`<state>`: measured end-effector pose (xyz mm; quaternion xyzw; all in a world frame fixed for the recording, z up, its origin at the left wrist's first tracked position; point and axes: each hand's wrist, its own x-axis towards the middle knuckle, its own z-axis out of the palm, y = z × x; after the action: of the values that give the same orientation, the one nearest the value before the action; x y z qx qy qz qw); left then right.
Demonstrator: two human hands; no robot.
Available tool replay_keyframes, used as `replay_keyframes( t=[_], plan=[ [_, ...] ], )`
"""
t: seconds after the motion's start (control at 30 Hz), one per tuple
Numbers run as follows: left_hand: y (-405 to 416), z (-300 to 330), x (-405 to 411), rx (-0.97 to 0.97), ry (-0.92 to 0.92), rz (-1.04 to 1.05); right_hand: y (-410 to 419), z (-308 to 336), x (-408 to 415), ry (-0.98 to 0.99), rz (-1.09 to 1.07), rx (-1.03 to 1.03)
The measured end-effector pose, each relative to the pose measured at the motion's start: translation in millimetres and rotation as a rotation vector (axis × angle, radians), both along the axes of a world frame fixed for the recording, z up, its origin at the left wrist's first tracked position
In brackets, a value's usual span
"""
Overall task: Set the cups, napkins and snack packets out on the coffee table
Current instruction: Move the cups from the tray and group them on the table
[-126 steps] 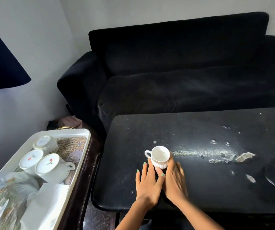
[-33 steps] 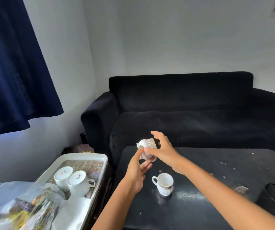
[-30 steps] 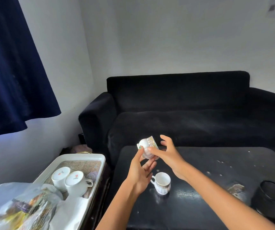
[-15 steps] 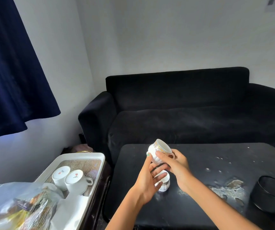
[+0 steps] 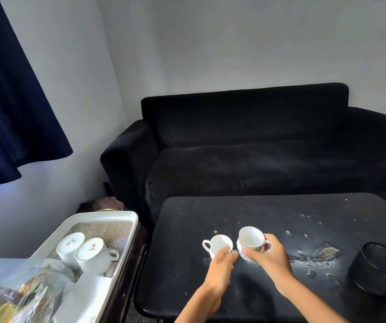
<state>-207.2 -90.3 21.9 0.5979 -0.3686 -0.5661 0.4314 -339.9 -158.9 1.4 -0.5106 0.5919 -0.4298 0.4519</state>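
Two small white cups are over the black coffee table [image 5: 182, 231]. The plain ribbed cup [image 5: 217, 243] stands upright on the table, and my left hand [image 5: 221, 264] rests against its near side. My right hand [image 5: 267, 254] grips a gold-patterned cup [image 5: 250, 238] by its handle side, mouth up and slightly tilted, just to the right of the first cup. Two more white cups [image 5: 80, 250] lie on a white tray [image 5: 108, 215] at the left, with white napkins [image 5: 82, 299] and a clear bag of snack packets [image 5: 17, 292] in front of them.
A black round container [image 5: 378, 269] stands on the table's right side. Flaked patches [image 5: 320, 255] mark the tabletop. A black sofa [image 5: 257, 145] runs behind the table. A dark blue curtain [image 5: 12, 94] hangs at the left wall.
The patterned cup, held mouth-down in the air a second ago, has been turned mouth up and brought down beside the first cup. My left hand moved from it to the first cup.
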Motion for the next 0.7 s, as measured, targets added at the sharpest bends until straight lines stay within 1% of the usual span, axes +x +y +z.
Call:
replay_keyframes(
  t=[0.13,0.2,0.33,0.43,0.57,0.7],
  plan=[
    [-10.5,-25.7,-9.3,0.016,-0.075,-0.115,-5.1,-24.6,-8.8,0.056,-0.016,0.027],
    [-11.1,-37.6,-8.1,-0.01,-0.064,-0.174,-8.7,-35.0,-10.0,0.085,-0.024,0.034],
    [-29.6,-55.1,-16.4,0.043,-0.078,-0.18,-16.9,-50.9,-6.8,0.117,-0.022,0.053],
    [-34.7,-59.7,-18.9,0.013,-0.079,-0.239,-23.1,-58.3,-3.0,0.106,-0.03,0.062],
    [-42.1,-62.2,-22.1,-0.041,-0.075,-0.233,-29.9,-63.5,-0.2,0.076,-0.037,0.04],
    [-46.1,-66.1,-23.1,-0.043,-0.056,-0.241,-34.7,-64.1,-1.8,0.081,-0.033,0.027]
  ],
)
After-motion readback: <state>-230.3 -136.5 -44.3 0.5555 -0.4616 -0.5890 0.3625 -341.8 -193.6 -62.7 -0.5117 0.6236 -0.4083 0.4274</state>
